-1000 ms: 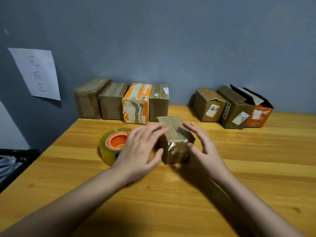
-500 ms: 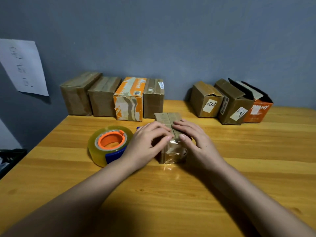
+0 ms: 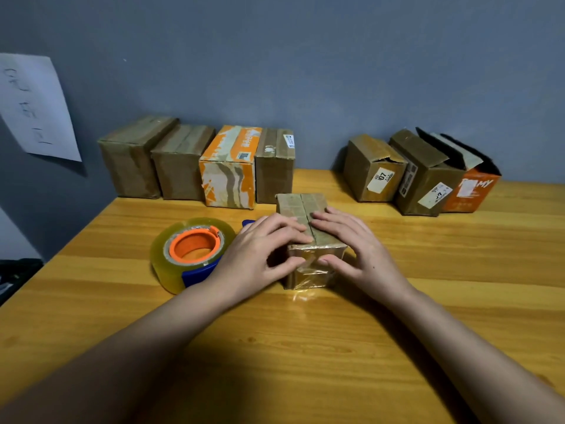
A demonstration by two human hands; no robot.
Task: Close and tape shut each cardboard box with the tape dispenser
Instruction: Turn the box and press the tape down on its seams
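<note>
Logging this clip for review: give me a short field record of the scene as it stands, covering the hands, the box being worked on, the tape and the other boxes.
left hand: fingers flat on box top, thumb on its near face
right hand: same, mirrored
box in work: flaps closed, clear tape over the near end
tape dispenser: on the table, left of the box, untouched
left row: four boxes by the wall, closed
right row: three boxes, flaps open
</note>
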